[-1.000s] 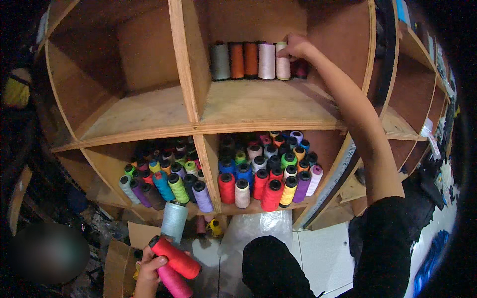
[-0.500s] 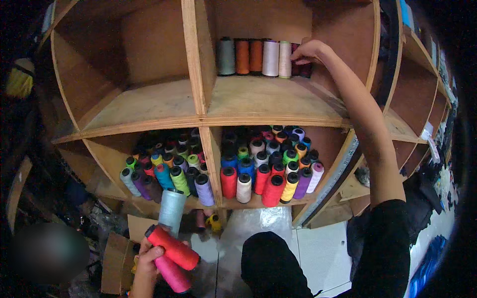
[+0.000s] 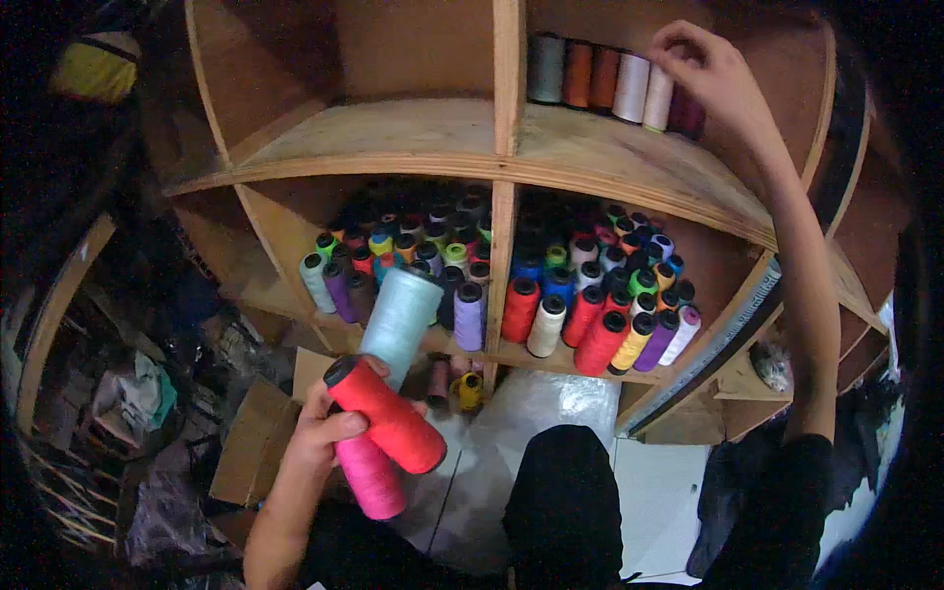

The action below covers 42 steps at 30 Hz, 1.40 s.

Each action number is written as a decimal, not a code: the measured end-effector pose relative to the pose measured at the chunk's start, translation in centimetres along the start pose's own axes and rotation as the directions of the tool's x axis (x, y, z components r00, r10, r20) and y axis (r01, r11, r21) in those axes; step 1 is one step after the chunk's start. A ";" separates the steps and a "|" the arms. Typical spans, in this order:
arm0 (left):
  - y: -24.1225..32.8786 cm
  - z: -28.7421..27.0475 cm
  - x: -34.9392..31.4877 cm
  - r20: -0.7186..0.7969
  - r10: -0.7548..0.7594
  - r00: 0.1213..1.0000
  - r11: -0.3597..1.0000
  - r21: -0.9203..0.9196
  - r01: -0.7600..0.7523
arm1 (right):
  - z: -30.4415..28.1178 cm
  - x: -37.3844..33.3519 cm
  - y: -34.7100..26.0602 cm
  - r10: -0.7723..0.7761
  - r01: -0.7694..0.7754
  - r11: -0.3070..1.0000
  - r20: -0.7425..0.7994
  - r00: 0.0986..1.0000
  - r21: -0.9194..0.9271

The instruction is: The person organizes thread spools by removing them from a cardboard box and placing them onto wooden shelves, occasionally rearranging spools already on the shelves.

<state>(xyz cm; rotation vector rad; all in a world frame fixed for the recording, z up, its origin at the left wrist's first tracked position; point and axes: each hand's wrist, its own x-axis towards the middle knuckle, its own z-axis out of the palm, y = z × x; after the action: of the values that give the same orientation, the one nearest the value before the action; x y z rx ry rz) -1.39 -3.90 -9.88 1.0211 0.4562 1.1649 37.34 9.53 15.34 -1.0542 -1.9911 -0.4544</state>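
My left hand (image 3: 329, 428) is closed around a cluster of thread spools. A red spool (image 3: 388, 415) lies across a pink spool (image 3: 371, 479), and a large pale blue spool (image 3: 401, 320) sticks up behind them. My right hand (image 3: 703, 69) is raised to the upper right compartment, its fingers loosely bent and nothing visible in them. It hovers by the top of a cream spool (image 3: 658, 98) and partly covers the dark red spools (image 3: 686, 116). A white spool (image 3: 630, 87), two rust-orange spools (image 3: 591, 77) and a grey-green spool (image 3: 547, 69) stand left of these.
Many upright spools fill the lower left compartment (image 3: 469, 317) and lower right compartment (image 3: 600, 342) of the wooden shelf (image 3: 393, 167). A measuring strip (image 3: 703, 344) runs along the right upright. Below are a cardboard box (image 3: 254, 442) and clear plastic wrap (image 3: 551, 403).
The view has swung left, so the shelf appears farther right. My right hand has risen from beside the dark red spools toward the cream spool's top. My left hand keeps its three spools.
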 end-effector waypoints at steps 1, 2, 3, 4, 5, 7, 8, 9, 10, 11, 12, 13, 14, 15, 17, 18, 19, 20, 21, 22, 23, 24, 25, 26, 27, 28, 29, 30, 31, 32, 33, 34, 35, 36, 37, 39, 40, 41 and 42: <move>0.3 0.2 -0.1 0.014 -0.009 1.000 1.000 0.020 0.009 | 1.2 -1.4 -3.6 -0.139 0.121 0.975 0.085 0.987 0.185; 0.8 0.5 -0.3 0.007 -0.009 1.000 0.999 0.031 0.009 | 2.8 -3.1 -7.1 -0.272 0.254 0.961 0.206 0.940 0.107; 1.2 1.0 -0.4 0.013 -0.015 1.000 0.999 0.036 0.015 | 3.7 -4.5 -10.3 -0.267 0.163 0.947 0.394 0.879 0.278; 1.4 1.6 -0.2 0.049 -0.023 0.999 0.999 0.038 0.021 | 4.9 -6.0 -11.8 -0.418 0.345 0.898 0.292 0.860 0.272; 1.4 2.0 0.3 0.089 -0.016 0.996 0.995 0.104 0.007 | 6.5 -7.5 -12.5 -0.556 0.510 0.826 0.196 0.808 0.242; 1.4 2.6 1.8 0.181 0.004 0.983 0.972 0.229 -0.047 | 6.8 -8.7 -14.9 -0.702 0.740 0.672 0.338 0.627 0.025; 1.2 2.8 2.2 0.194 -0.056 0.979 0.956 0.294 -0.003 | 7.3 -9.7 -15.2 -0.700 0.766 0.643 0.394 0.595 -0.016; 1.0 3.6 2.3 0.210 -0.049 0.976 0.979 0.205 0.005 | 7.9 -10.6 -15.1 -0.696 0.793 0.607 0.446 0.563 -0.053; 1.0 4.4 1.6 0.208 -0.044 0.977 0.992 0.126 0.017 | 8.0 -10.9 -15.1 -0.721 0.803 0.595 0.412 0.558 -0.047; 0.6 4.7 1.3 0.215 -0.045 0.976 0.998 0.041 0.037 | 7.6 -10.6 -14.7 -0.698 0.774 0.630 0.393 0.599 -0.061; -0.3 3.1 1.2 0.234 0.022 0.972 1.000 -0.012 -0.020 | 7.0 -10.2 -14.1 -0.672 0.744 0.664 0.374 0.639 -0.076; -0.2 4.5 0.4 0.055 0.055 0.997 0.986 -0.161 -0.045 | 6.5 -9.5 -13.5 -0.655 0.718 0.691 0.347 0.672 -0.087; 0.0 4.5 0.4 0.012 0.133 0.991 0.971 -0.203 -0.128 | 5.4 -7.9 -12.6 -0.626 0.660 0.743 0.236 0.744 -0.111; 0.4 4.4 0.6 -0.037 0.210 0.977 0.947 -0.241 -0.212 | 3.2 -6.8 -11.4 -0.419 0.466 0.864 0.243 0.875 -0.190; 0.6 3.8 1.2 -0.129 0.233 0.964 0.945 -0.204 -0.256 | -0.5 -4.3 -6.9 -0.218 0.218 0.976 -0.111 0.970 -0.017; 0.4 3.1 1.5 -0.180 0.235 0.955 0.944 -0.191 -0.268 | -1.5 -3.3 -4.2 0.138 -0.106 0.960 -0.109 0.984 0.259; 0.3 2.7 1.4 -0.208 0.225 0.952 0.949 -0.174 -0.263 | -2.3 -2.0 -1.5 0.170 -0.155 0.985 -0.250 0.953 0.079; 0.0 2.1 1.4 -0.227 0.212 0.951 0.954 -0.162 -0.252 | -2.6 -1.2 1.3 0.260 -0.226 0.960 -0.237 0.936 0.162; -0.3 1.6 1.7 -0.241 0.201 0.950 0.960 -0.145 -0.240 | -2.4 -0.6 4.5 0.379 -0.331 0.908 -0.163 0.911 0.257; -0.6 1.0 1.5 -0.253 0.181 0.950 0.967 -0.130 -0.219 | -1.6 -0.1 7.5 0.481 -0.428 0.832 -0.074 0.874 0.352; -1.1 0.3 1.3 -0.267 0.160 0.950 0.974 -0.117 -0.197 | -0.6 0.4 10.2 0.622 -0.590 0.764 -0.054 0.781 0.261; -1.5 -0.1 1.0 -0.283 0.141 0.949 0.979 -0.104 -0.176 | 0.4 0.7 11.8 0.744 -0.729 0.664 -0.048 0.667 0.166; -1.6 -0.3 0.9 -0.303 0.130 0.944 0.983 -0.086 -0.163 | 1.1 0.7 11.9 0.771 -0.767 0.636 -0.044 0.635 0.085; -1.6 -0.4 0.8 -0.323 0.120 0.939 0.986 -0.068 -0.149 | 1.9 0.9 12.0 0.797 -0.797 0.603 -0.044 0.603 0.005; -1.6 -0.5 0.7 -0.345 0.111 0.932 0.989 -0.050 -0.136 | 2.7 1.0 12.1 0.821 -0.821 0.566 -0.044 0.570 -0.078; -1.4 -0.5 0.5 -0.345 0.113 0.932 0.989 -0.049 -0.138 | 3.2 1.1 14.1 0.830 -0.826 0.548 -0.040 0.557 -0.134; -1.4 -0.4 0.6 -0.345 0.111 0.932 0.990 -0.048 -0.136 | 3.9 1.0 16.5 0.822 -0.816 0.560 -0.025 0.568 -0.141; -1.6 -0.3 1.1 -0.330 0.104 0.938 0.989 -0.064 -0.132 | 4.0 1.0 19.7 0.806 -0.799 0.584 -0.018 0.592 -0.141; -1.8 -0.6 1.2 -0.328 0.117 0.937 0.988 -0.060 -0.144 | 4.3 0.8 21.8 0.791 -0.784 0.607 0.002 0.612 -0.134; -1.9 -1.0 1.2 -0.338 0.132 0.932 0.986 -0.050 -0.158 | 5.2 0.9 22.0 0.774 -0.767 0.631 0.027 0.633 -0.117; -2.0 -1.2 1.3 -0.346 0.146 0.927 0.984 -0.042 -0.171 | 5.5 0.9 22.3 0.769 -0.762 0.639 0.060 0.637 -0.101; -2.1 -1.0 1.3 -0.367 0.150 0.918 0.985 -0.025 -0.171 | 5.9 0.7 21.9 0.765 -0.760 0.644 0.095 0.637 -0.086; -2.0 -0.6 1.5 -0.386 0.153 0.910 0.985 -0.009 -0.170 | 6.2 0.6 21.6 0.742 -0.738 0.670 0.125 0.659 -0.081; -2.0 -0.4 1.6 -0.403 0.156 0.902 0.986 0.005 -0.169 | 6.2 0.6 21.3 0.717 -0.716 0.694 0.154 0.679 -0.077; -2.1 -0.5 1.7 -0.392 0.149 0.908 0.987 0.008 -0.159 | 5.9 0.4 21.4 0.707 -0.696 0.707 0.165 0.688 -0.125; -2.4 -0.8 1.9 -0.369 0.136 0.920 0.990 0.011 -0.142 | 5.0 0.6 21.4 0.686 -0.650 0.727 0.190 0.703 -0.221; -2.3 -0.8 1.7 -0.377 0.132 0.917 0.990 0.004 -0.141 | 5.3 0.8 20.2 0.697 -0.658 0.717 0.209 0.686 -0.232; -2.2 -0.9 1.4 -0.386 0.126 0.914 0.990 -0.003 -0.138 | 5.3 1.1 18.4 0.708 -0.665 0.706 0.230 0.667 -0.244; -2.0 -0.9 1.2 -0.392 0.124 0.912 0.990 -0.009 -0.138 | 5.0 1.4 16.8 0.719 -0.672 0.695 0.247 0.650 -0.254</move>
<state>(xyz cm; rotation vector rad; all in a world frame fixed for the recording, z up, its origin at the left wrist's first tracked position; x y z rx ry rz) -0.54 -2.51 -11.73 0.7940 0.6867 1.5029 48.01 23.25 12.46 -1.9876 -1.6375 0.0213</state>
